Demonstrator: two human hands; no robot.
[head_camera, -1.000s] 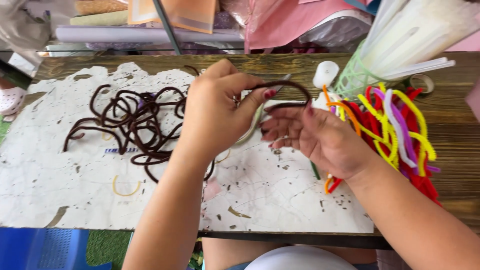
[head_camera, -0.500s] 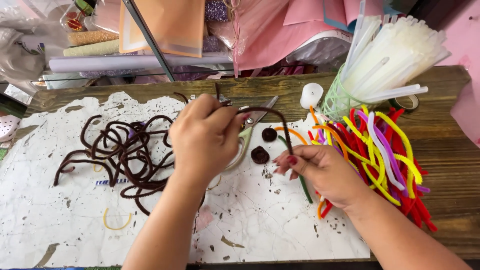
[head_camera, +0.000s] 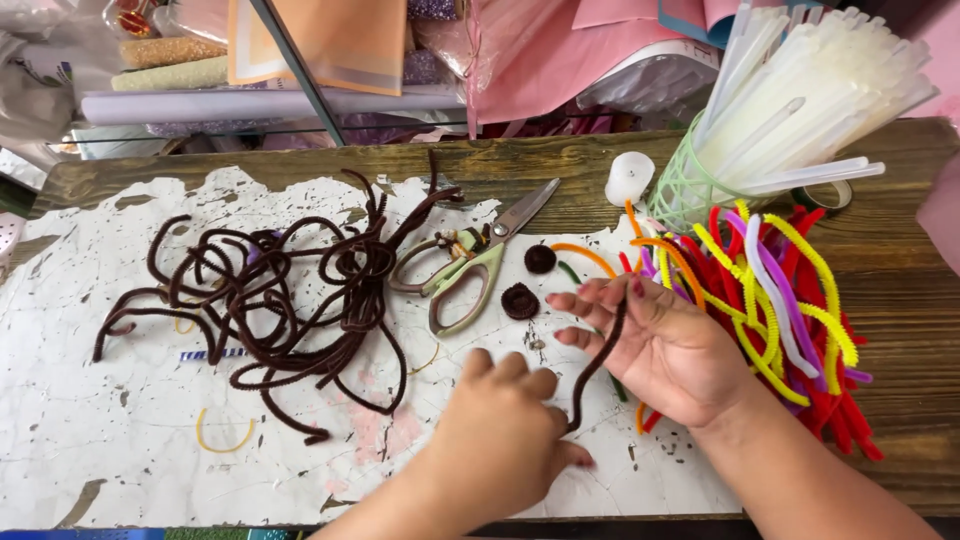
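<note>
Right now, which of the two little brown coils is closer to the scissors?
The lower brown coil, lying just right of the scissors handles. The other coil sits higher, under the blades, nearer the orange pipe cleaner.

- A craft workspace, by the look of it: a worn wooden table (head_camera: 900, 300) with a chipped white sheet (head_camera: 130, 440) on top.
- Pipe cleaners lie in heaps, a brown tangle (head_camera: 270, 300) and a bright pile (head_camera: 770, 300).
- Scissors (head_camera: 470, 265), a basket of glue sticks (head_camera: 790, 110) and rolled paper (head_camera: 270, 103) crowd the back.
</note>
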